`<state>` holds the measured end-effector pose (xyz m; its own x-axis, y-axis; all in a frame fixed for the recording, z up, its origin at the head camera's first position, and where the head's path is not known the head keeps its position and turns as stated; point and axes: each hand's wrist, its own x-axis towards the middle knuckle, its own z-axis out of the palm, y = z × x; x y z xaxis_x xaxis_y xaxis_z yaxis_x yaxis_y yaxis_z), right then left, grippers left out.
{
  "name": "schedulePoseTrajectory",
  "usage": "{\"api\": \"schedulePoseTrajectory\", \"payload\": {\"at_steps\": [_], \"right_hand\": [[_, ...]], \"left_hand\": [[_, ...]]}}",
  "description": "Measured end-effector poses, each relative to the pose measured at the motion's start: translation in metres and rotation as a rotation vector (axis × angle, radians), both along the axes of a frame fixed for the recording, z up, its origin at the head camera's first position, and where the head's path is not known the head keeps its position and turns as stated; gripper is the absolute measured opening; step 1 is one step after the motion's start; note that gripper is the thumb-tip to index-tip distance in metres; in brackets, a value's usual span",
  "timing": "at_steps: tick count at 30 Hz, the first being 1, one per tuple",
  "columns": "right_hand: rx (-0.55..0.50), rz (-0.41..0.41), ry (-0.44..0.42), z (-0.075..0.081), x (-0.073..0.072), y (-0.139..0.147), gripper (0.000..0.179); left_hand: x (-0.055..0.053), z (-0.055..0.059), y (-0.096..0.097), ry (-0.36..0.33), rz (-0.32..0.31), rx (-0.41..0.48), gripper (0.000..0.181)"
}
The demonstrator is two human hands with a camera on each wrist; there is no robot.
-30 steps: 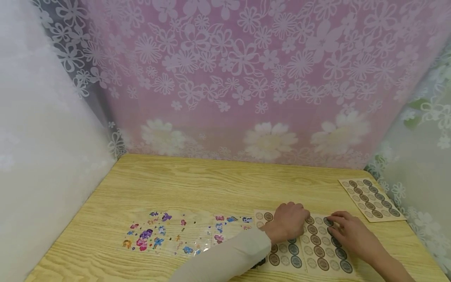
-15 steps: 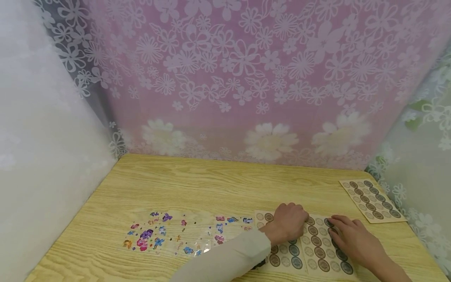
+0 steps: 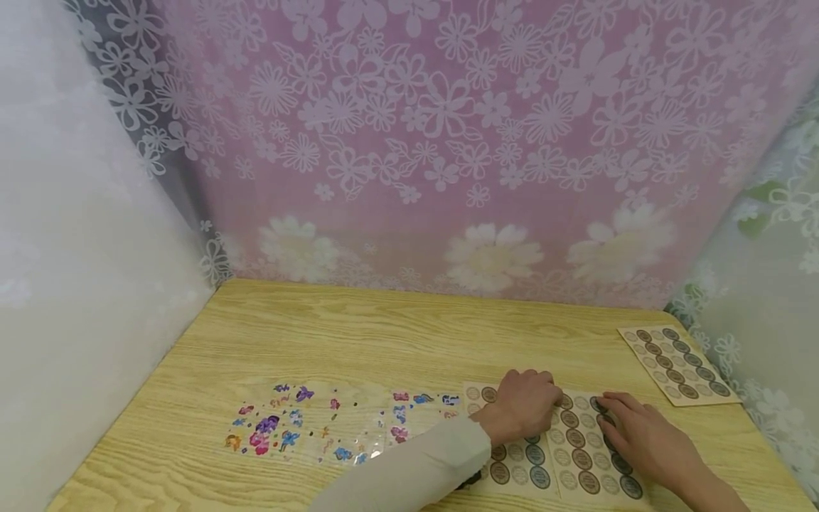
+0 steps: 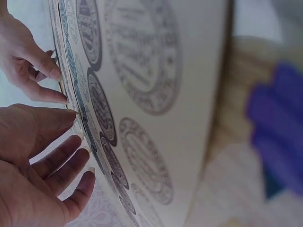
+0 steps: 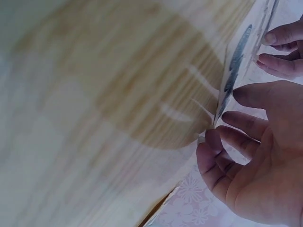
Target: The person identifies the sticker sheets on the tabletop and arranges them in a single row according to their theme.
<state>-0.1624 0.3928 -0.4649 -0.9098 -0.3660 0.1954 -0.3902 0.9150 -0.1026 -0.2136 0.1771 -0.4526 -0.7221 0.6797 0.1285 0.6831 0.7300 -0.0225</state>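
Observation:
Two beige sticker sheets printed with rows of round brown and dark seals lie side by side, a left sheet (image 3: 520,483) and a right sheet (image 3: 563,466). My left hand (image 3: 525,402) rests with fingers bent down where the sheets meet, covering part of both. At the far right corner of the right sheet, my right hand (image 3: 655,437) touches the edge with loosely extended fingers and thumb. In the left wrist view, the left hand (image 4: 40,151) has its fingertips right at the paper. The right wrist view shows the right hand (image 5: 270,156) relaxed, fingertips at the sheet's edge.
Another seal sticker sheet (image 3: 680,366) lies at the table's back right edge. Clear sheets with colourful pony stickers (image 3: 265,434) lie to the left, partly under the left sleeve (image 3: 416,462). A flowered pink curtain (image 3: 409,142) hangs behind the wooden table (image 3: 358,327).
My right hand has shifted slightly down and right, staying at the right sheet's edge. The left hand keeps its place at the seam between the sheets.

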Motion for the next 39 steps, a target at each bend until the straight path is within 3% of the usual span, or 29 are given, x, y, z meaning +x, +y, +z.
{"api": "schedulePoseTrajectory", "payload": {"at_steps": [5, 11, 19, 22, 27, 34, 39], "right_hand": [[-0.029, -0.011, -0.036, 0.000, -0.001, 0.004, 0.036], [-0.073, -0.004, -0.064, 0.000, -0.003, 0.007, 0.036], [-0.056, 0.003, -0.094, 0.006, -0.006, 0.012, 0.037], [-0.055, 0.011, -0.097, 0.010, -0.006, 0.013, 0.039], [-0.080, 0.024, -0.108, 0.016, -0.009, 0.020, 0.044], [-0.098, 0.005, -0.029, 0.020, -0.025, 0.047, 0.043], [-0.139, -0.010, 0.034, 0.017, -0.042, 0.074, 0.046]], "left_hand": [[-0.001, 0.001, 0.004, -0.051, 0.003, -0.017, 0.024], [-0.005, 0.007, 0.006, -0.173, 0.030, -0.022, 0.029], [-0.008, 0.021, 0.009, -0.345, -0.006, 0.121, 0.029], [-0.008, 0.023, 0.011, -0.335, -0.015, 0.135, 0.032], [-0.012, 0.025, 0.011, -0.294, 0.019, 0.139, 0.040], [-0.024, 0.028, 0.012, -0.203, 0.005, 0.076, 0.051], [-0.035, 0.029, 0.014, -0.287, -0.027, 0.159, 0.058]]}}
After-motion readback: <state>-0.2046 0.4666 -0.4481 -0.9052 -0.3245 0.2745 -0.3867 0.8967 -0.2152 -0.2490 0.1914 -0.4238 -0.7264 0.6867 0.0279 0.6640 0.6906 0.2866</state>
